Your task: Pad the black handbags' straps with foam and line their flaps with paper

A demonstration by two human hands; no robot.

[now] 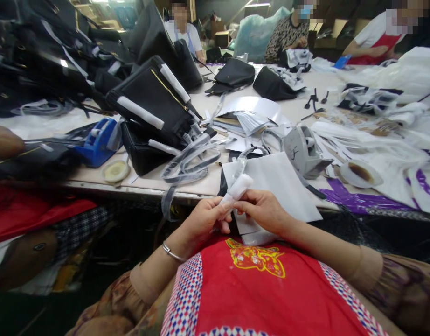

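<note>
Just above my lap, at the table's front edge, my left hand (210, 215) grips a strip of white wrapping (240, 186) rolled round something narrow. My right hand (264, 209) pinches the lower part of the same wrapping between thumb and fingers. What lies inside the roll is hidden. Behind it a strap in clear plastic (241, 163) runs toward the table; I cannot tell whether it joins the roll. A white sheet (281, 186) lies under and beyond my hands, with a dark edge showing at its left.
A grey tape dispenser (301, 151) stands right of the sheet, near a tape roll (362, 173). Black bags (148, 102) are piled left, beside a blue tape dispenser (98, 142). A neighbour's blurred hand (5, 142) is at far left. Several people sit across the table.
</note>
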